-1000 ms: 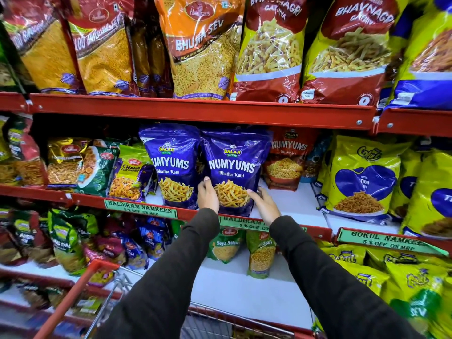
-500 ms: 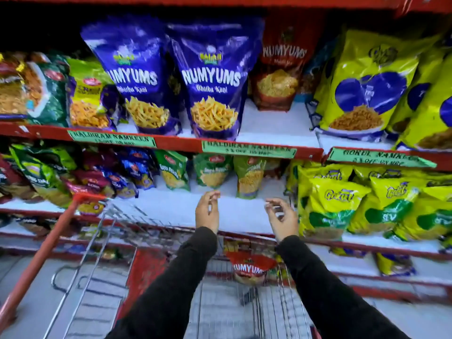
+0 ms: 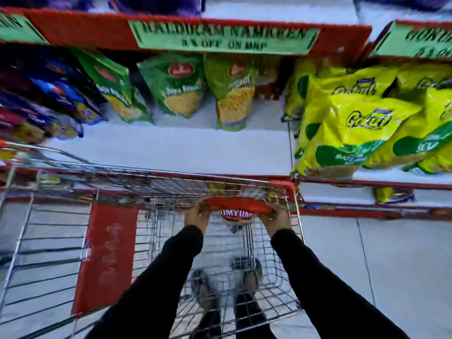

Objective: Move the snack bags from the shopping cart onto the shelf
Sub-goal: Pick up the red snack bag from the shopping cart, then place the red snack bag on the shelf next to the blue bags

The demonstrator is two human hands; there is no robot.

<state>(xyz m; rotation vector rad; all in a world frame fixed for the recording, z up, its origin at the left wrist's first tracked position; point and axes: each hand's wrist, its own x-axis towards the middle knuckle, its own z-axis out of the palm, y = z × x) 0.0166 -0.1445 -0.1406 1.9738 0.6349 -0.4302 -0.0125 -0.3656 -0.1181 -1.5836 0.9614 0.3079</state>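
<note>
While both arms in black sleeves reach down into the shopping cart (image 3: 156,184), the left hand (image 3: 195,214) and the right hand (image 3: 277,217) grip opposite ends of one red snack bag (image 3: 236,211). Fingers of the left hand (image 3: 201,209) are clenched on the bag's left edge; fingers of the right hand (image 3: 268,214) are clenched on its right edge. Between the two sets of fingers the bag's red top and part of a printed name are legible; the lower part of the bag is blurred. The bag sits inside the wire basket, just below the far rim, and is not on the shelf.

Beyond the fingers, past the cart rim, lies the white shelf (image 3: 171,152), with a bare stretch directly ahead. Farther beyond the fingers stand three green snack bags (image 3: 178,91), upright at the back of that shelf. Beyond and to the right of the right-hand fingers lies a pile of yellow bags (image 3: 352,133), leaning forward. Beyond and to the left of the left-hand fingers lie dark blue and purple bags (image 3: 49,104), heavily blurred. Above them all runs a red shelf edge carrying a green price label (image 3: 223,37).

Left of the left-hand fingers a red panel (image 3: 107,258) hangs on the cart's side. Below the fingers, through the basket wires, two feet in sandals (image 3: 249,277) stand on the tiled floor (image 3: 391,265).
</note>
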